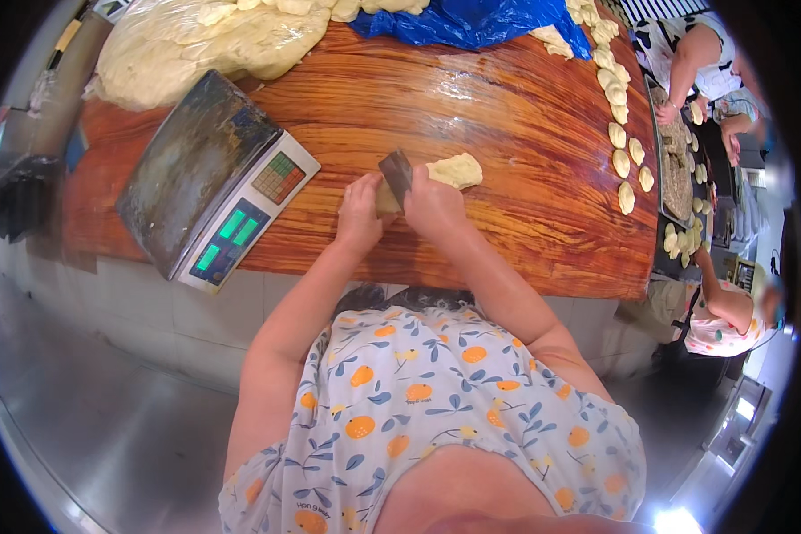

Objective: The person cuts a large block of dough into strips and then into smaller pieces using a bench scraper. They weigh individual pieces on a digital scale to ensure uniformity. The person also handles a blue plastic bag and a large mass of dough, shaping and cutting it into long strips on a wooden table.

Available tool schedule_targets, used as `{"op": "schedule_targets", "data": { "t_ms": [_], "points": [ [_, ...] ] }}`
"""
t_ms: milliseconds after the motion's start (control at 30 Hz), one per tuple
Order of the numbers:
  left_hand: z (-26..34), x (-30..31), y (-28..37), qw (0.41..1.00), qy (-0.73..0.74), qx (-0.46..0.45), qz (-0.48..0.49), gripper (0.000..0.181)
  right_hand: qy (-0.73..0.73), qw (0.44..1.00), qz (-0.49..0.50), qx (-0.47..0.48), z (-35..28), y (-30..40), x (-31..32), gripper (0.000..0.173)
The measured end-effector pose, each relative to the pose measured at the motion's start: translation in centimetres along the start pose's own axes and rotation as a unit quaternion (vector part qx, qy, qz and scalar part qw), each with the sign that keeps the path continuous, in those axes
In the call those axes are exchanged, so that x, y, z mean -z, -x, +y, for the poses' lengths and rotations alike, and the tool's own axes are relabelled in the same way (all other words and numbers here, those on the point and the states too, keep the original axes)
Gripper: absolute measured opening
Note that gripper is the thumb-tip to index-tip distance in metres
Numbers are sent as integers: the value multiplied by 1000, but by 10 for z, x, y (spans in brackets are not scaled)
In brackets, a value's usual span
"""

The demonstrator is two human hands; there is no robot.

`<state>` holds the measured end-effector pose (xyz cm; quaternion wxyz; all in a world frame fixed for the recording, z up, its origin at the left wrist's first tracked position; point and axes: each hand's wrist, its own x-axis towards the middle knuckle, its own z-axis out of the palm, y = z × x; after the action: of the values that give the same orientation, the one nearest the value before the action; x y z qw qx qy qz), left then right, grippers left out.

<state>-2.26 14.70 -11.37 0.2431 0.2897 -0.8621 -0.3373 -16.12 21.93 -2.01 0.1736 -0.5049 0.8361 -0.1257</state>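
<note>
My right hand [436,203] grips a flat metal dough scraper [396,175], its blade tilted over a piece of pale dough. My left hand [360,210] rests on the near left part of that dough [388,199], fingers curled against it. Beyond the scraper, the rest of the dough forms a short thick log [459,171] on the wooden table [507,247]. The blade and my right hand hide the middle of the piece, so I cannot tell whether both parts are joined. Left of my hands stands a digital scale [203,173] with a stained metal pan and lit displays.
A large dough mass [207,53] under clear plastic lies at the back left, beside a blue plastic sheet [467,23]. Dough pieces [619,163] line the right edge. Past it, people work around a tray [675,167] of crumbly brown coating.
</note>
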Motion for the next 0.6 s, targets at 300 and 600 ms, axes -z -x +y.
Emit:
{"op": "schedule_targets", "data": {
  "t_ms": [300, 600],
  "points": [
    [20, 7, -14, 997, -77, 22, -11, 61, 50, 998, -9, 31, -29, -40, -21, 20],
    [6, 116, -25, 970, 26, 130, 204, 54, 79, 997, -16, -6, 0, -7, -26, 19]
  ]
}}
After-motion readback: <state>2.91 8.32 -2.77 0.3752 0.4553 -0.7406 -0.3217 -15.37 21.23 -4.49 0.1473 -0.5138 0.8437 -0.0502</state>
